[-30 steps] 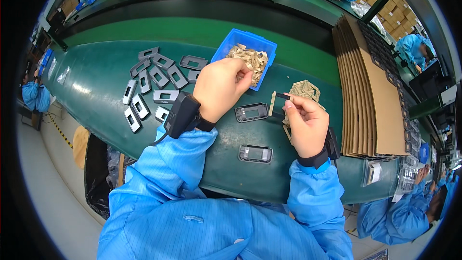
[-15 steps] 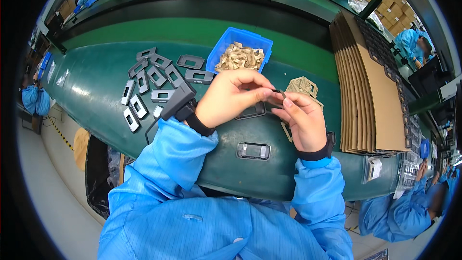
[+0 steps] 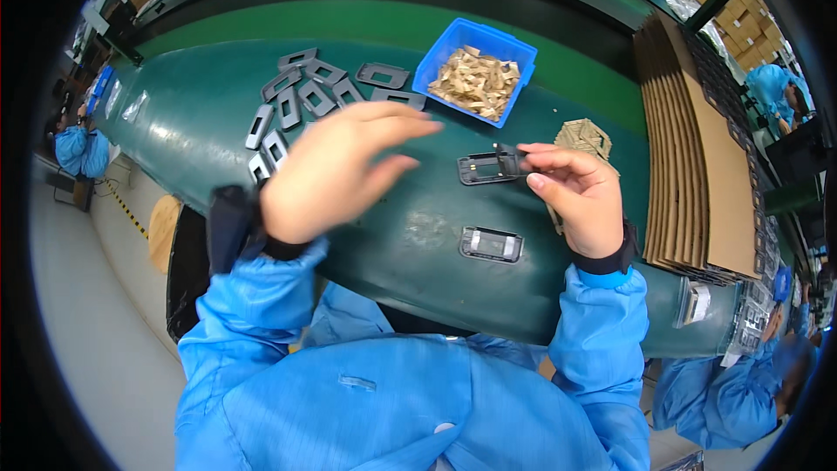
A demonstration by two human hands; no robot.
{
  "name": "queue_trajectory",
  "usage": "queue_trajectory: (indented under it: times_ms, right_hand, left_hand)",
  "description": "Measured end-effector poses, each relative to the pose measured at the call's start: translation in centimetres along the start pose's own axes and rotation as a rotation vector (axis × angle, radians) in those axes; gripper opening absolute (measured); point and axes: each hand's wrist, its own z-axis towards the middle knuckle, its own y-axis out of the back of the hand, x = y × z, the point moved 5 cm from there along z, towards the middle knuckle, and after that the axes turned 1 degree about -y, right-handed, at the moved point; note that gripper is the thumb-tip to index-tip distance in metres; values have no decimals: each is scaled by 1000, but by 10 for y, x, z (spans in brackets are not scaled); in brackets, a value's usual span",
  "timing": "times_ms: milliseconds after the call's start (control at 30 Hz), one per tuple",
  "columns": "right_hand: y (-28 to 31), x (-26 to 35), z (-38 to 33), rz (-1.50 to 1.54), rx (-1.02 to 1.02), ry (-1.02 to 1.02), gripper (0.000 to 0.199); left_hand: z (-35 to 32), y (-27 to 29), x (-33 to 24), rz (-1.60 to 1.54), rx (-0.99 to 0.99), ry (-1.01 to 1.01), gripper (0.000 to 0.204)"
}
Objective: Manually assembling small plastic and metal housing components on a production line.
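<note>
My left hand [image 3: 336, 170] hovers over the left middle of the green table, empty, with its thumb and fingers apart; it is slightly blurred. A small dark strip [image 3: 506, 157] is pinched between the thumb and fingers of my right hand [image 3: 580, 196], just over the right end of a dark plastic frame [image 3: 477, 171]. Whether strip and frame touch, I cannot tell. Nearer to me lies another dark plastic frame [image 3: 491, 245] with pale strips at both ends of its window.
Several grey plastic frames [image 3: 288, 107] lie at the left. At the back, a blue bin [image 3: 425, 78] holds tan paper pieces. A tan paper stack [image 3: 582, 137] lies beyond my right hand. Upright cardboard sheets [image 3: 697, 148] line the right side. Co-workers sit around.
My hands were together at the small dark strip. The left has come away to the left and opened, while the right keeps the strip, lower over the frame. The whole view has shifted.
</note>
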Motion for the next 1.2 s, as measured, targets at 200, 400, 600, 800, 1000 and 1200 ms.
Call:
queue_trajectory:
  times_ms: [200,400,600,800,1000,1200]
  right_hand:
    - [-18,18,0,-517,-133,205,35]
    - [-40,63,-24,-707,-117,402,37]
    - [-71,65,-62,-786,-2,327,35]
    - [-90,0,-88,-785,74,164,28]
    - [-91,-11,-85,-892,127,196,30]
    - [-92,-16,-89,-902,147,184,32]
  left_hand:
    - [-62,17,40,328,218,-26,55]
    - [-74,-19,34,485,383,-25,46]
    - [-95,-31,-14,-396,-128,82,30]
    - [-119,-79,-24,-404,-7,93,40]
    - [-117,-68,-16,-345,-53,99,58]
    - [-117,-79,-17,-322,-40,64,54]
